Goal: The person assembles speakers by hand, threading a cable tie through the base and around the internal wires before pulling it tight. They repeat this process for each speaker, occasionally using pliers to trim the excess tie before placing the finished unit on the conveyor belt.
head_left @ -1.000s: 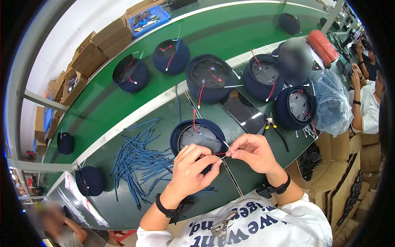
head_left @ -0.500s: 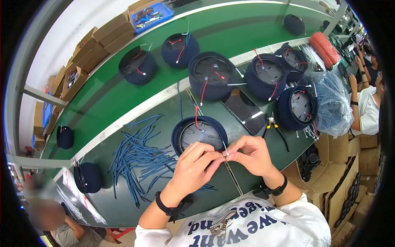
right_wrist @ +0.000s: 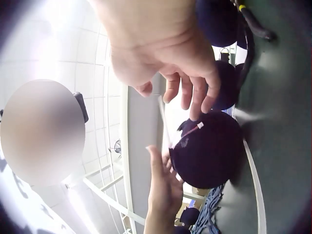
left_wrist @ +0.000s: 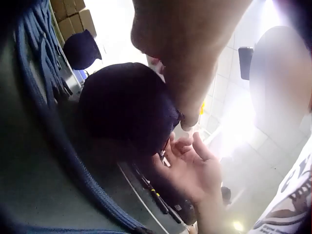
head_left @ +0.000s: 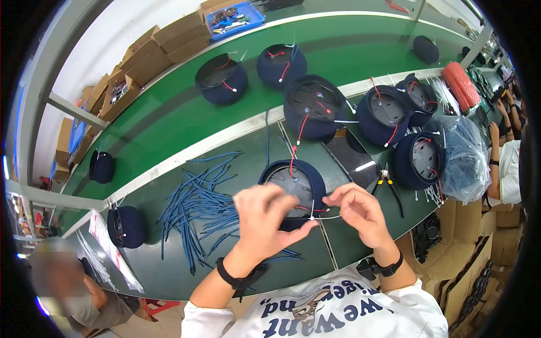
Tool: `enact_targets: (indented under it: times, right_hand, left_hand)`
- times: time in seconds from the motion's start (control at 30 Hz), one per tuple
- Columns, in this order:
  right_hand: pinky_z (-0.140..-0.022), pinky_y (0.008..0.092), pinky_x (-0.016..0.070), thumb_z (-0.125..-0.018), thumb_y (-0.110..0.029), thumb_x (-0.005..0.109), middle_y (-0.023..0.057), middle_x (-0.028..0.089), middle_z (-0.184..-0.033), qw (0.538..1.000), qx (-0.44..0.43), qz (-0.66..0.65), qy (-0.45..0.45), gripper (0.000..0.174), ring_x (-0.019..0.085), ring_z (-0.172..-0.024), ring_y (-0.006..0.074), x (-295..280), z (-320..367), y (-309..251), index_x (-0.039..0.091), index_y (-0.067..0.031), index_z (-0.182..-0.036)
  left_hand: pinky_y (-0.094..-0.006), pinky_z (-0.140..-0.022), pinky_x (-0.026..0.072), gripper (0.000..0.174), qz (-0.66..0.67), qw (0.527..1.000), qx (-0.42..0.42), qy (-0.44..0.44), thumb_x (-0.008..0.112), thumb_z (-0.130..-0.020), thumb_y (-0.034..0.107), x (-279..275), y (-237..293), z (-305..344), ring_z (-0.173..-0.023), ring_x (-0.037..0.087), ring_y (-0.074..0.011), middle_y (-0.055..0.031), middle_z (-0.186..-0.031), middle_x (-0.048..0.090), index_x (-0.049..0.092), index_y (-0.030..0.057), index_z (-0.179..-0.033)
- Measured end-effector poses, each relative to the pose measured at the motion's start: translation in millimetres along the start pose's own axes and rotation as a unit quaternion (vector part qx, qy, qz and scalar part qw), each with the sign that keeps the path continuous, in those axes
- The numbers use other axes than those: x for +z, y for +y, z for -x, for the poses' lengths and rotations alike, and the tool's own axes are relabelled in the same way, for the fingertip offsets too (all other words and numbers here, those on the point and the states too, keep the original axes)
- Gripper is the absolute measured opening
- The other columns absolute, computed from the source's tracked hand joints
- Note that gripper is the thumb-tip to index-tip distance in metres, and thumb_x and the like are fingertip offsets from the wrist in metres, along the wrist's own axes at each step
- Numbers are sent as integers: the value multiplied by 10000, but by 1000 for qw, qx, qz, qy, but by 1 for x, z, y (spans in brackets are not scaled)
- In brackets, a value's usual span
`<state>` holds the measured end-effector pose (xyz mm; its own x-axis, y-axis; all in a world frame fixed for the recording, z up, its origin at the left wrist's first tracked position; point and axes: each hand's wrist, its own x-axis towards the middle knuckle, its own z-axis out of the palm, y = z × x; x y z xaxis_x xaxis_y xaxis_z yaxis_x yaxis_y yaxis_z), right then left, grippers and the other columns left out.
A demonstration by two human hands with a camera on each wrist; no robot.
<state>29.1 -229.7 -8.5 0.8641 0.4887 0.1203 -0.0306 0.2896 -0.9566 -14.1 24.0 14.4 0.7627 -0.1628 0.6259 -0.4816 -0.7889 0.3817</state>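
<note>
A dark blue round cap [head_left: 318,179] with a grey plastic liner [head_left: 302,188] lies hollow side up on the table in front of me. Red wires [head_left: 292,163] with small connectors come out of it. At its near rim a white cable tie [head_left: 327,218] sticks out to the right. My left hand [head_left: 259,217] hovers over the near left rim, thumb spread from the fingers, holding nothing. Right of the cap, my right hand [head_left: 362,214] has loosely bent fingers beside the tie; the right wrist view shows the tie's end [right_wrist: 161,100] just off its thumb and fingers.
Blue cords [head_left: 194,217] lie piled left of the cap. A dark flat glossy device [head_left: 352,158], cutting pliers [head_left: 387,183], and several wired caps [head_left: 321,124] stand behind and right. Beyond runs a green belt [head_left: 163,129]. A clear bag [head_left: 465,163] sits at the right edge.
Both hands were pinching together at the cable tie by the near rim; now they have parted and let go, the left moving left. The head view has shifted, so the scene sits further right.
</note>
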Motion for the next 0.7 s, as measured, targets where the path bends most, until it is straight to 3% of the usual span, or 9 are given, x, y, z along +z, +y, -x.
enact_targets:
  times: [0.1,0.13,0.17,0.2,0.23,0.33,0.37,0.57,0.7]
  right_hand:
    - [-982,363,532,-1064,-165,649,114,658,-1173,999,34,18,21,156,682,-1083,195,-6,-18,-13,622,-12,-1046]
    - [-956,344,531,-1055,-179,673,96,673,-1131,997,43,58,41,176,674,-1049,165,-9,-30,-15,626,-12,-1080]
    - [-915,332,537,-1038,-190,702,60,684,-1063,991,36,117,46,208,656,-1020,133,-2,-46,-11,644,-4,-1109]
    - [-903,352,549,-1007,-167,726,87,697,-1090,975,-12,220,18,220,680,-1026,173,6,-65,-13,648,3,-1123]
    - [-891,367,554,-979,-139,742,111,705,-1082,962,-42,271,-1,230,695,-1006,211,15,-81,-12,649,3,-1134]
    - [-859,405,559,-896,-76,779,186,712,-1056,949,-60,305,-50,290,719,-959,349,29,-104,4,638,7,-1136]
    - [-824,436,555,-881,-46,769,194,697,-996,939,-84,330,-42,251,700,-924,413,34,-104,4,621,5,-1078]
    - [-747,508,541,-899,-39,740,195,661,-946,903,-105,417,3,193,678,-900,452,41,-93,3,597,-22,-1028]
    - [-718,522,550,-911,-28,713,189,659,-964,881,-104,460,36,185,682,-859,449,57,-87,-5,621,-36,-1071]
  left_hand:
    - [-398,-815,462,838,86,978,-190,20,929,-704,341,-12,-8,3,-913,568,-243,-138,-1161,594,562,9,-1381]
    - [-354,-723,466,646,118,965,-235,22,873,-819,279,-10,-19,3,-850,554,-199,-101,-1095,601,613,12,-1347]
    - [-328,-681,457,553,117,956,-269,-1,852,-854,233,-10,-23,-2,-796,544,-179,-80,-1045,606,645,17,-1319]
    - [-302,-640,447,462,116,946,-302,-25,830,-888,186,-9,-25,-12,-742,534,-159,-59,-995,610,677,22,-1291]
    - [-279,-590,428,253,111,953,-282,-14,793,-912,97,-6,-28,-22,-657,525,-142,-44,-870,623,746,13,-1146]
    - [-282,-606,450,136,127,949,-285,-39,796,-902,63,1,-34,-33,-650,558,-157,-72,-796,627,752,-9,-1009]
    - [-291,-606,466,67,125,961,-246,2,778,-903,20,5,-32,-34,-654,584,-171,-97,-784,639,737,-22,-934]
    - [-327,-630,530,63,94,975,-161,124,762,-880,-49,19,-28,-28,-714,667,-208,-110,-847,675,739,-23,-933]
    - [-319,-622,519,123,84,984,-131,84,817,-851,-8,17,-38,-22,-701,649,-221,-106,-873,682,768,-7,-964]
